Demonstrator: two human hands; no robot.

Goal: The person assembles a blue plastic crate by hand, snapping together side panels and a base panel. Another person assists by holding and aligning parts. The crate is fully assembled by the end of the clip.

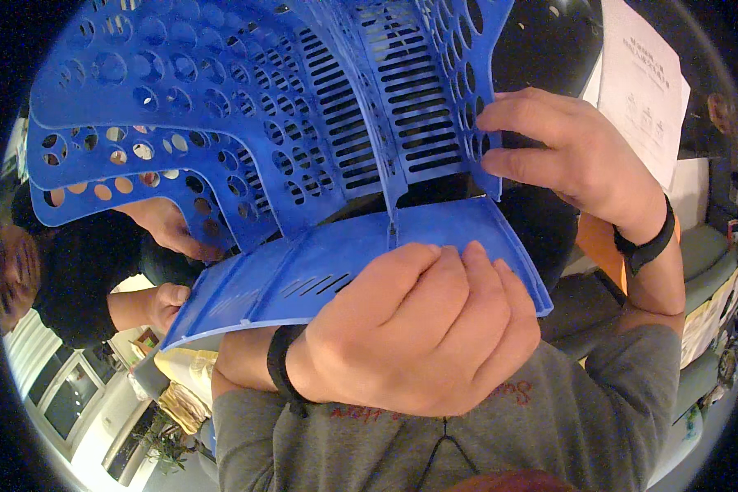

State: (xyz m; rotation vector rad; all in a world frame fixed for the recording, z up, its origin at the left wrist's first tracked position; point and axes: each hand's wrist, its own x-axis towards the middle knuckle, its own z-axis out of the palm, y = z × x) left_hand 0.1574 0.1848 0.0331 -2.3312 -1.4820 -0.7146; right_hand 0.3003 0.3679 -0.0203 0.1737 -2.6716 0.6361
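A large blue plastic folding crate (246, 115), made of panels with round holes and slots, fills the upper picture close to the camera. My left hand (418, 328), a black band on its wrist, is closed on the lower edge of the solid blue flap (303, 271). My right hand (574, 156), also with a black wristband, pinches the right edge of the upright slotted panel (418, 107). The flap and the slotted panel meet at a seam just above my left hand.
At the left another person in black sleeves has one hand (168, 225) under the perforated panels and another (164, 303) at the flap's left corner. A white printed sheet (640, 82) hangs at the upper right. My grey shirt (484, 443) fills the bottom.
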